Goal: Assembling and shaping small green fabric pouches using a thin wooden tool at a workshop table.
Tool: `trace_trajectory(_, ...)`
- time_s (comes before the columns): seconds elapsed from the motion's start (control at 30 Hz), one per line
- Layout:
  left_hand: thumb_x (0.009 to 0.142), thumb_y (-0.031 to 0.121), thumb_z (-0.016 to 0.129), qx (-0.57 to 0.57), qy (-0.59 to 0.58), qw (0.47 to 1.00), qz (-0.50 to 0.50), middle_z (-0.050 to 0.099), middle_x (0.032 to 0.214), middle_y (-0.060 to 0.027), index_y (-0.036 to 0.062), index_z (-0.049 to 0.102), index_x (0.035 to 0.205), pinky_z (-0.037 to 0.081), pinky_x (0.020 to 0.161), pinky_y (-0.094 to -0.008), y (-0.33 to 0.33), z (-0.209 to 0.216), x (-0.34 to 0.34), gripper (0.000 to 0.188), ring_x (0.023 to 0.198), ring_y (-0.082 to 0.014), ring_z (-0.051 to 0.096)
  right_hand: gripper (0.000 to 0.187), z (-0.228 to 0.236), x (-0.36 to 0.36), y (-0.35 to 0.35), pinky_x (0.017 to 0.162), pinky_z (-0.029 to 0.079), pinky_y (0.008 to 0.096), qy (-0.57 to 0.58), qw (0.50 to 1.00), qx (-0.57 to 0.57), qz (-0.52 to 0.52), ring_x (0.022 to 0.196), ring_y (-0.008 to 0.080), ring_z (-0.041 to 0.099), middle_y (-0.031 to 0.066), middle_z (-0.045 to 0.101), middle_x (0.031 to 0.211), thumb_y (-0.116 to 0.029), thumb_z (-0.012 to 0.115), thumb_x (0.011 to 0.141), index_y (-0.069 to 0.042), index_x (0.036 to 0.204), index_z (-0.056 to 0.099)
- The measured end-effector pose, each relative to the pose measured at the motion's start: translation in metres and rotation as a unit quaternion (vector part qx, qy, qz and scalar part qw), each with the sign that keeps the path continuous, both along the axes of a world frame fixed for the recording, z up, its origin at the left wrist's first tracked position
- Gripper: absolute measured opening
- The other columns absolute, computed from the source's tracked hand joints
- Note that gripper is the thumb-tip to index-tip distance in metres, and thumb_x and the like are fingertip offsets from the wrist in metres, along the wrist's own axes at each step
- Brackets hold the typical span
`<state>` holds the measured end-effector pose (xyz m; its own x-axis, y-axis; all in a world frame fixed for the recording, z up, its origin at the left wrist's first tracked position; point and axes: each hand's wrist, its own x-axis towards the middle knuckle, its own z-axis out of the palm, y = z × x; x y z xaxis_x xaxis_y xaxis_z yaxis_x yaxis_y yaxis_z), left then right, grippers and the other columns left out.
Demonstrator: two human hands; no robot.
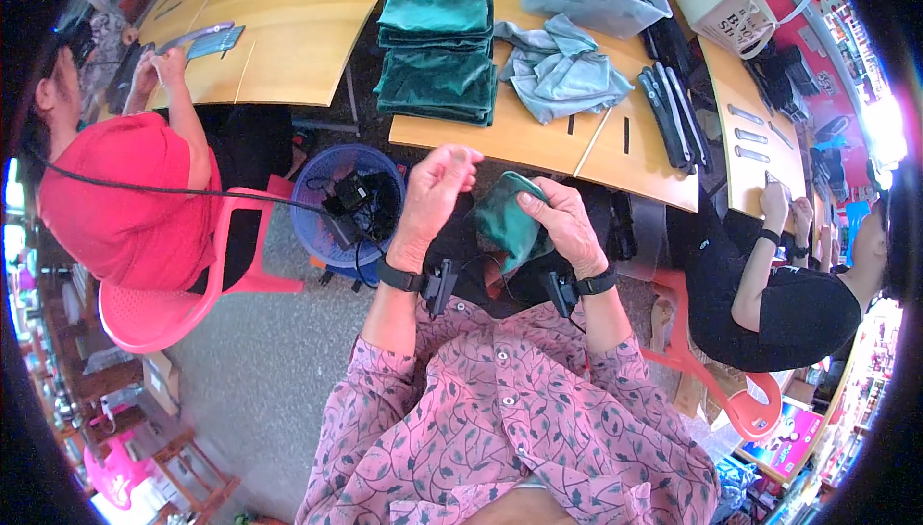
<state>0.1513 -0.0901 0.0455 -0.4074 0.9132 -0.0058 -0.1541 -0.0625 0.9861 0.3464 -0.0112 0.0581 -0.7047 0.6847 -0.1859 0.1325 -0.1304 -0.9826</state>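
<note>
My right hand [569, 225] grips a dark green velvet cloth piece [504, 222] over my lap, its thumb pressed on the upper right edge. The piece looks like a small folded pouch; its lower part hangs down. To the left of it, my left hand [440, 196] is raised with thumb and fingers pinched together. Whatever it may hold is too small to make out. On the table in front lie two piles of folded green velvet pieces [435, 83]. Beside them is a loose heap of pale grey-green cloth [562, 68].
A translucent bin [615, 17] of pale cloth stands at the table's back. Dark long bundles [670, 116] lie at the right edge. A blue basket [312, 187] holding black devices is on the floor at left. People sit at both sides, one on a pink chair [154, 312].
</note>
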Motion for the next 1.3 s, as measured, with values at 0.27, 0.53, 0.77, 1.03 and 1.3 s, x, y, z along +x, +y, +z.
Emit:
trace_trajectory(0.27, 0.093, 0.018, 0.067, 0.006, 0.076, 0.997, -0.033, 0.061, 0.076, 0.0026, 0.0004, 0.067, 0.091, 0.045, 0.063, -0.0245, 0.003, 0.009, 0.009, 0.017, 0.073, -0.0045, 0.052, 0.022, 0.012, -0.007, 0.003, 0.067, 0.046, 0.024, -0.038, 0.997, 0.034, 0.054, 0.077, 0.0043, 0.052, -0.0049, 0.06, 0.082, -0.023, 0.066, 0.093, -0.001, 0.098, 0.064)
trace_trajectory(0.53, 0.097, 0.031, 0.062, 0.008, 0.045, 0.993, 0.111, 0.048, 0.07, 0.01, 0.0046, 0.061, 0.077, 0.032, 0.055, -0.021, 0.01, 0.01, -0.035, 0.033, 0.065, -0.0009, 0.037, 0.02, -0.003, 0.009, 0.017, 0.069, 0.046, 0.0228, 0.009, 1.0, 0.001, -0.004, 0.075, 0.0054, 0.055, -0.004, 0.062, 0.085, -0.02, 0.066, 0.093, -0.004, 0.103, 0.066)
trace_trajectory(0.77, 0.097, 0.037, 0.062, -0.026, 0.099, 0.983, 0.155, 0.037, 0.062, 0.0089, 0.0043, 0.05, 0.064, 0.026, 0.052, -0.0262, 0.016, 0.0, -0.046, 0.048, 0.062, -0.0038, 0.03, 0.018, -0.01, -0.003, 0.023, 0.067, 0.047, 0.0219, 0.061, 0.993, -0.066, -0.071, 0.073, 0.0049, 0.055, -0.0053, 0.059, 0.079, -0.021, 0.058, 0.099, -0.004, 0.098, 0.064)
trace_trajectory(1.03, 0.095, 0.037, 0.064, -0.032, 0.165, 0.964, 0.205, 0.038, 0.06, 0.0054, 0.0006, 0.05, 0.063, 0.028, 0.051, -0.0289, 0.03, 0.009, -0.073, 0.051, 0.061, -0.0059, 0.032, 0.024, 0.008, -0.035, 0.037, 0.045, 0.044, 0.0216, -0.004, 0.997, 0.014, -0.072, 0.053, 0.0079, 0.055, 0.002, 0.059, 0.071, -0.024, 0.054, 0.101, -0.001, 0.094, 0.057)
trace_trajectory(1.3, 0.094, 0.041, 0.064, -0.035, 0.232, 0.941, 0.243, 0.046, 0.057, 0.0006, -0.0023, 0.059, 0.067, 0.035, 0.052, -0.0298, 0.074, 0.015, -0.121, 0.051, 0.059, -0.0078, 0.039, 0.028, 0.019, -0.09, 0.084, 0.043, 0.04, 0.0216, -0.012, 0.991, 0.096, -0.092, 0.048, 0.007, 0.053, 0.002, 0.056, 0.058, -0.027, 0.057, 0.099, -0.002, 0.087, 0.058)
